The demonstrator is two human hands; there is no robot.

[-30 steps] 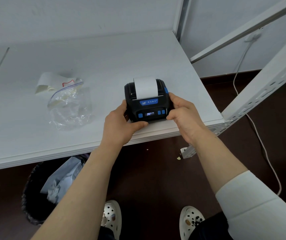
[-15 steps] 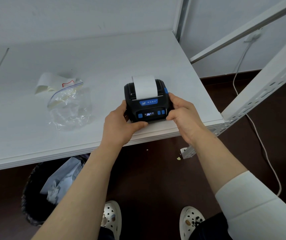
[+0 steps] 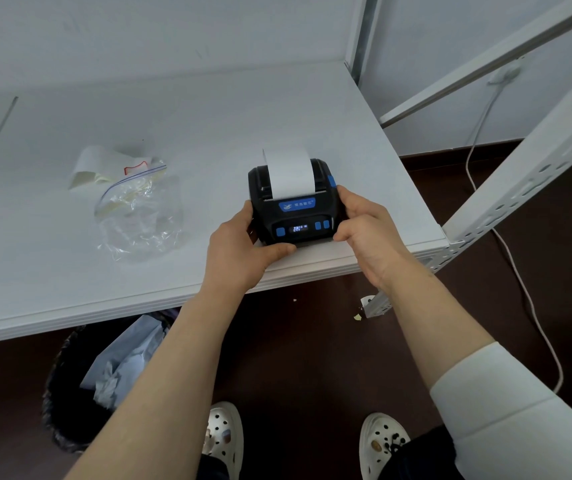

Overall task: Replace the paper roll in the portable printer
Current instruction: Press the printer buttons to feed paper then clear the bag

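A white shelf-like table (image 3: 69, 265) fills most of my view, with a dark floor and a black waste bin (image 3: 69, 410) of crumpled paper below. Near its front right edge I see the black portable printer (image 3: 295, 206), lid shut, display lit, a strip of white paper (image 3: 289, 171) feeding up from its slot. My left hand (image 3: 239, 251) and right hand (image 3: 367, 233) are curled around the printer's two sides, thumbs at its front; an empty zip bag (image 3: 135, 209) lies well apart to the left.
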